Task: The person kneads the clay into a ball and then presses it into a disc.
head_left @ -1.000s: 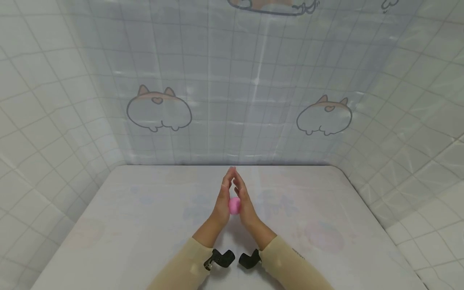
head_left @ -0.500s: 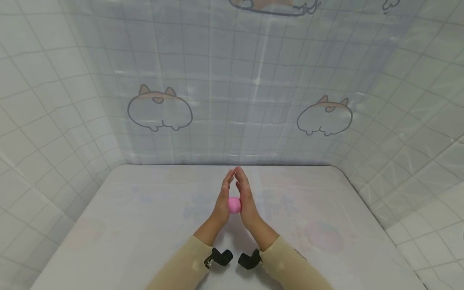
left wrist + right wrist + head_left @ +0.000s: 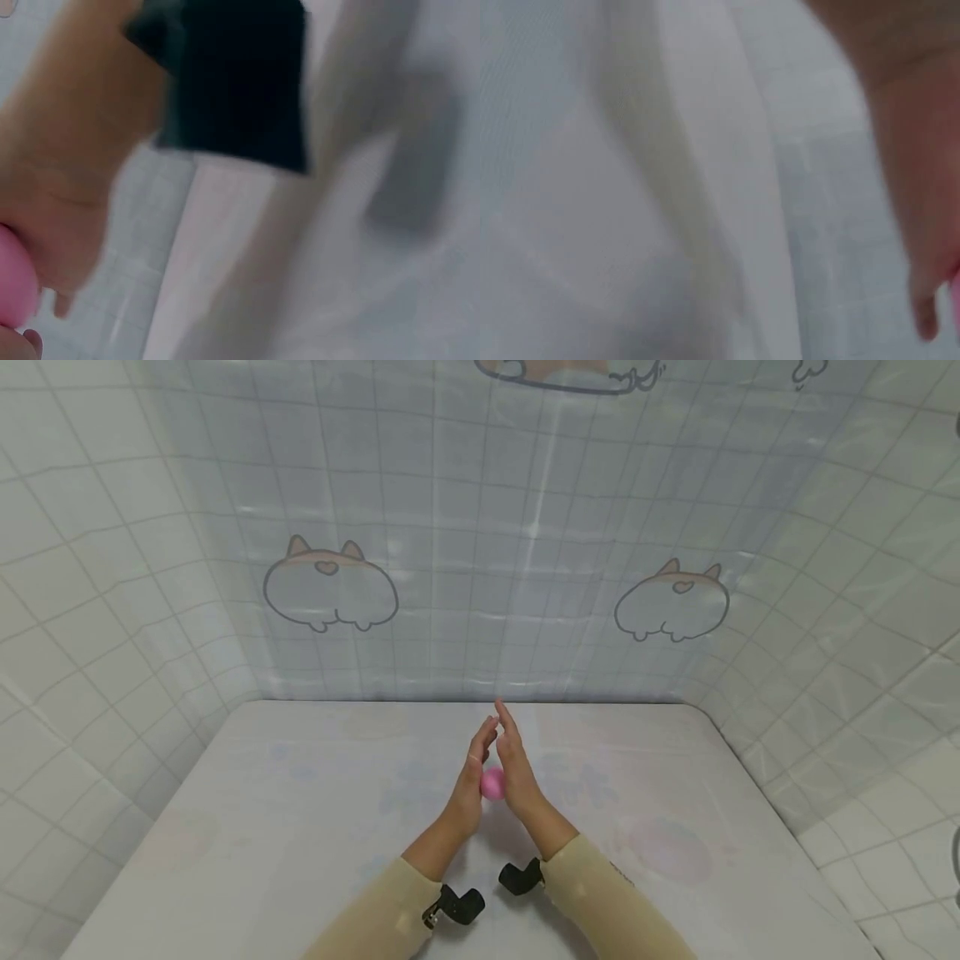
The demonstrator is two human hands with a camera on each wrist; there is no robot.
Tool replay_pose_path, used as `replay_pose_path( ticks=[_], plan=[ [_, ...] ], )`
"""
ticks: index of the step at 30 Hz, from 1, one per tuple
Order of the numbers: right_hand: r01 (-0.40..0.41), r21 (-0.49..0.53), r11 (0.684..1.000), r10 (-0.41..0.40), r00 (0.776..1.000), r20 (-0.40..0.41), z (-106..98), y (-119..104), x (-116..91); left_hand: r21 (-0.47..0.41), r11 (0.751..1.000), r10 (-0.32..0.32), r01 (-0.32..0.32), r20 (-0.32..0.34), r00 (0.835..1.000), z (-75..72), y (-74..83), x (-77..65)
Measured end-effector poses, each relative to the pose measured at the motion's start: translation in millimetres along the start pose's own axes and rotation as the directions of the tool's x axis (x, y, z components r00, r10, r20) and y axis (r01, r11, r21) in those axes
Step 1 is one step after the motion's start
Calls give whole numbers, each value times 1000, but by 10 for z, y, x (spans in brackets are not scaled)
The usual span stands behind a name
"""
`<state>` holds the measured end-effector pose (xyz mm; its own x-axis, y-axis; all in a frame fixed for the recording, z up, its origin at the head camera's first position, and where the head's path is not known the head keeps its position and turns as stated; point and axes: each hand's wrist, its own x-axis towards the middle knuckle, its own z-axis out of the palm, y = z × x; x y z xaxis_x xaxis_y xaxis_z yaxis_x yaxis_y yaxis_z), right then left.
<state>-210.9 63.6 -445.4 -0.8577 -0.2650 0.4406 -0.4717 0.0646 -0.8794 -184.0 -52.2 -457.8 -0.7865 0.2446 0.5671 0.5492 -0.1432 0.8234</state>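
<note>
Grid-lined sheeting [image 3: 480, 510] with cartoon animals [image 3: 330, 597] printed on it stands behind a pale desk [image 3: 285, 835]. Over the desk, a person's left hand [image 3: 471, 785] and right hand [image 3: 518, 777] face each other, fingers mostly straight, with a pink ball [image 3: 492, 784] held between the palms. The right fingertips reach farther forward. Cream sleeves [image 3: 378, 910] cover both forearms.

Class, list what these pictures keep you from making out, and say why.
- Pink ball: sides hidden by the left hand and right hand, head view; mostly cut off by the right edge, right wrist view.
- Large top drawing: cut off by the upper edge, head view.
- Print on right sleeve: too small to read, head view.
</note>
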Motion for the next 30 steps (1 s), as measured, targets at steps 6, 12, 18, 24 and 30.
replay_pose_path(
  ticks=[6, 12, 18, 24, 30],
  plan=[
    [-122, 26, 992, 118, 986, 116, -31, -102, -10, -7, 999, 31, -32, -57, 998, -32, 64, 46],
    [-104, 28, 994, 99, 982, 159, 45, 9, -50, -7, 999, 48, -49, -117, 992, -55, 76, 96],
    [-28, 146, 989, 4, 987, 162, 134, 37, -108, 141, 989, 58, -36, -154, 986, -67, 78, 141],
    [-44, 297, 954, -7, 986, 168, 170, -65, -137, 250, 965, 124, -78, -176, 977, -117, 12, 155],
    [-10, 303, 953, -28, 992, 121, 139, -189, -74, 253, 967, 53, -12, -155, 987, -147, -67, 124]
  ],
)
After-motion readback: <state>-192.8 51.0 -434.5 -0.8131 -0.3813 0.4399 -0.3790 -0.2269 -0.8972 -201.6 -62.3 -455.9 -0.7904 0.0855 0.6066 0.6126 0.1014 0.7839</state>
